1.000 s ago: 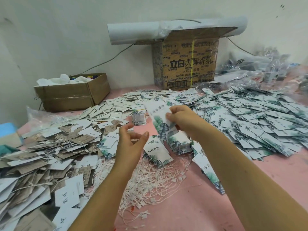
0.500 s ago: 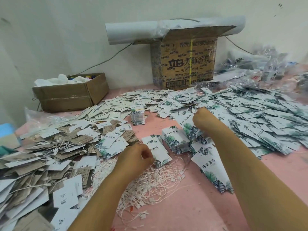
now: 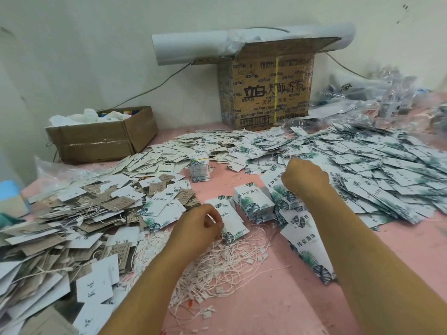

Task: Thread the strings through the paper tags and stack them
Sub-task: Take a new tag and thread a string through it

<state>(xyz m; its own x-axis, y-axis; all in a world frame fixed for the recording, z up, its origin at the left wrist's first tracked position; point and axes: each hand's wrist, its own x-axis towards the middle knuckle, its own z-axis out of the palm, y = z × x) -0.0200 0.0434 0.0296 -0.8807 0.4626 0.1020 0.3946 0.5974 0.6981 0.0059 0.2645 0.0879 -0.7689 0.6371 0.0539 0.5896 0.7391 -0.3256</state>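
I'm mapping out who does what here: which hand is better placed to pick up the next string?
Left. The left hand is curled right at the edge of the loose white strings, while the right hand is farther back over the leaf-print tags.

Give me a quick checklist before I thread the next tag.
1. String pile within reach of left hand: ok.
2. Single string pinched in left fingers: cannot tell.
3. Right hand on the leaf-print tags: ok.
4. Tag gripped in right hand: cannot tell.
5. Neat tag stack between the hands: ok.
6. Bare pink table in front for working: ok.
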